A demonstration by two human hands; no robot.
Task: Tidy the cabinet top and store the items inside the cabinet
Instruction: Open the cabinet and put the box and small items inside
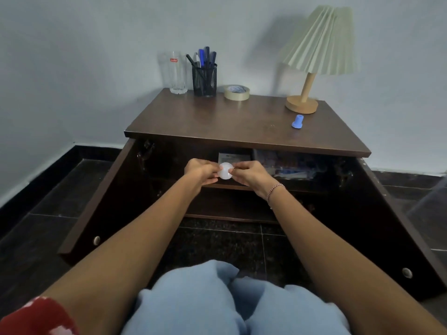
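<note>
White ball (225, 170) pinched between both hands (198, 171)

both arms reach straight forward, bare along the forearms, and converge so the hands meet in the middle. the left hand (198, 171) has its fingers curled, thumb and fingertips pinching the left side of a small white round piece (225, 172). the right hand (250, 174) mirrors it, knuckles up, pinching the right side. the two hands sit close together across the piece. a thin beaded bracelet (275, 189) circles the right wrist. a red sleeve (36, 317) covers the left upper arm. bent knees in light blue trousers (217, 298) show below the arms.
</note>
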